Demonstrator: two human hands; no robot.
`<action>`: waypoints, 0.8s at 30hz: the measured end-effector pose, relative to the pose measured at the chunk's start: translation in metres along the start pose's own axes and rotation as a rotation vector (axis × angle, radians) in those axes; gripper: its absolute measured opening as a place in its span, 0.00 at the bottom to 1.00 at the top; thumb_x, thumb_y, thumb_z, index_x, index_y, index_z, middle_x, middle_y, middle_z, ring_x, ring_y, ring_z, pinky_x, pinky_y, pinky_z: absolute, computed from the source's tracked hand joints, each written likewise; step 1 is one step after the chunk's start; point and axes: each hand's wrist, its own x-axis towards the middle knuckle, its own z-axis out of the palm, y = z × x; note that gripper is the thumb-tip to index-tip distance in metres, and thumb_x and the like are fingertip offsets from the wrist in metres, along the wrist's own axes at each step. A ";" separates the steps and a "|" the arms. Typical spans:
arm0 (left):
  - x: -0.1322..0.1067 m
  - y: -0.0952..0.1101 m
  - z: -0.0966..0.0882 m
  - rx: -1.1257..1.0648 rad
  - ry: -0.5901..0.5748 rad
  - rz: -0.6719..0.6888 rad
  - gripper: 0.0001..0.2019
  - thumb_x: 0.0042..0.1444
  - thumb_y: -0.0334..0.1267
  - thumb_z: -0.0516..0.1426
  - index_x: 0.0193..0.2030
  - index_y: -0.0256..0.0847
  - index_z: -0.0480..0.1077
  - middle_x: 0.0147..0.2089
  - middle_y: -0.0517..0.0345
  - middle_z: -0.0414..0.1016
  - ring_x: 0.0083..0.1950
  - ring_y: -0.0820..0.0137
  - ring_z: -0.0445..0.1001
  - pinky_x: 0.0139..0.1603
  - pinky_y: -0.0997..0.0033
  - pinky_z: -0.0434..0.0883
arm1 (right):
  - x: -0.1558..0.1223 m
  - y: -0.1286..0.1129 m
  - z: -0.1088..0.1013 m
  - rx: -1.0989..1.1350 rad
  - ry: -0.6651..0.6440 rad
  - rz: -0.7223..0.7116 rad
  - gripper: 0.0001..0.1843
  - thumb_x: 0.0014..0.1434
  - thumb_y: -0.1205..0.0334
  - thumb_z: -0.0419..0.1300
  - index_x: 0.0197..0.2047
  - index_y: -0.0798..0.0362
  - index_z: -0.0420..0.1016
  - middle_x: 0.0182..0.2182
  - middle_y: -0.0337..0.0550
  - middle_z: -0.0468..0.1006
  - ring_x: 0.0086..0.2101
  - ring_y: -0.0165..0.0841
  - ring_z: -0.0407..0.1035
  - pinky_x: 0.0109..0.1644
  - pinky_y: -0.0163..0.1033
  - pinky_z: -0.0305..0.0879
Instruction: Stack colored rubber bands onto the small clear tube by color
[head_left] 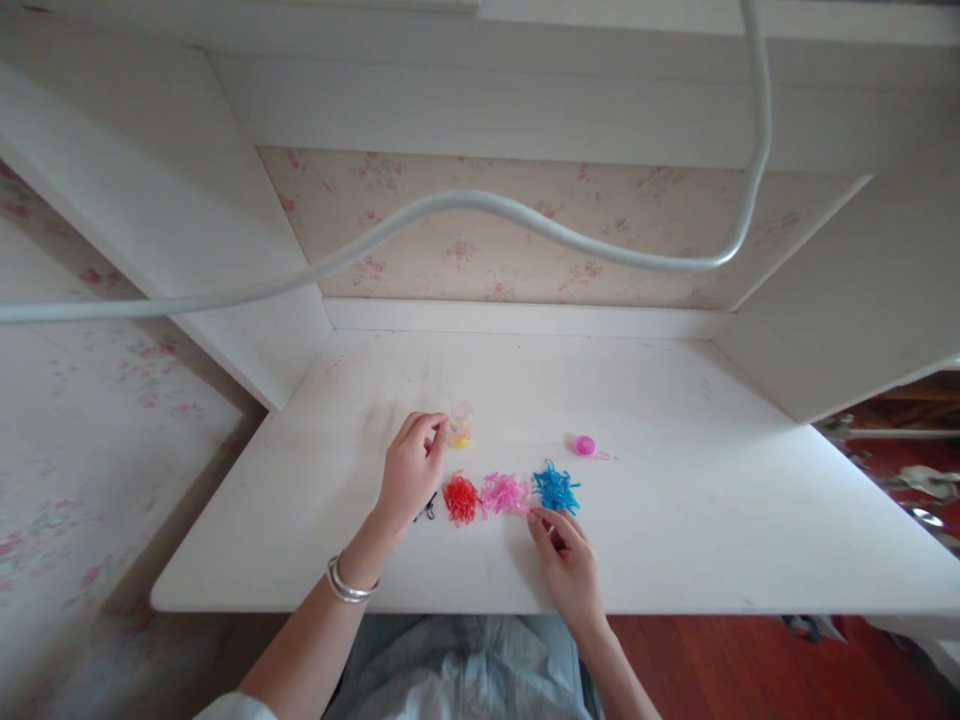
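Note:
My left hand [412, 465] is closed in a pinch at the left side of a small clear container [460, 424] with something yellow in its bottom. Its fingertips touch the container's edge. Below that hand, partly covered by it, lie some black bands [429, 507]. Side by side to the right are a pile of small red rubber bands [461, 498], a pile of pink ones [504, 493] and a pile of blue ones [556, 488]. My right hand [568, 565] pinches at the right edge of the pink pile, with a bit of pink band at its fingertips.
A round magenta piece [585, 445] with a thin pink tail lies behind the blue pile on the white desk [675, 530]. A white bent tube [480, 202] crosses the upper view. Side panels [862, 300] and a floral-papered wall [465, 250] enclose the back.

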 end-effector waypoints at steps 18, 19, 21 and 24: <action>-0.094 0.014 0.064 0.451 -0.476 0.110 0.10 0.62 0.37 0.49 0.43 0.43 0.70 0.43 0.51 0.72 0.36 0.66 0.74 0.29 0.71 0.66 | 0.107 -0.110 0.040 -0.087 0.043 -0.357 0.15 0.63 0.56 0.51 0.39 0.52 0.78 0.31 0.40 0.74 0.22 0.25 0.62 0.31 0.32 0.61; -0.095 0.014 0.065 0.467 -0.488 0.109 0.10 0.62 0.36 0.48 0.44 0.44 0.70 0.43 0.52 0.72 0.36 0.67 0.74 0.30 0.71 0.66 | 0.110 -0.111 0.045 -0.110 0.042 -0.367 0.15 0.63 0.56 0.51 0.40 0.52 0.78 0.31 0.41 0.74 0.23 0.25 0.63 0.32 0.32 0.61; -0.096 0.015 0.067 0.498 -0.505 0.107 0.11 0.62 0.34 0.47 0.44 0.44 0.69 0.45 0.53 0.72 0.36 0.68 0.74 0.31 0.71 0.68 | 0.114 -0.111 0.052 -0.151 0.031 -0.382 0.15 0.62 0.57 0.51 0.41 0.51 0.77 0.32 0.40 0.74 0.25 0.26 0.65 0.34 0.32 0.61; -0.095 0.015 0.068 0.528 -0.531 0.120 0.11 0.62 0.32 0.46 0.44 0.43 0.69 0.47 0.54 0.71 0.36 0.69 0.74 0.32 0.71 0.69 | 0.115 -0.113 0.055 -0.182 0.001 -0.399 0.14 0.62 0.58 0.52 0.42 0.50 0.77 0.33 0.39 0.75 0.26 0.26 0.66 0.35 0.31 0.61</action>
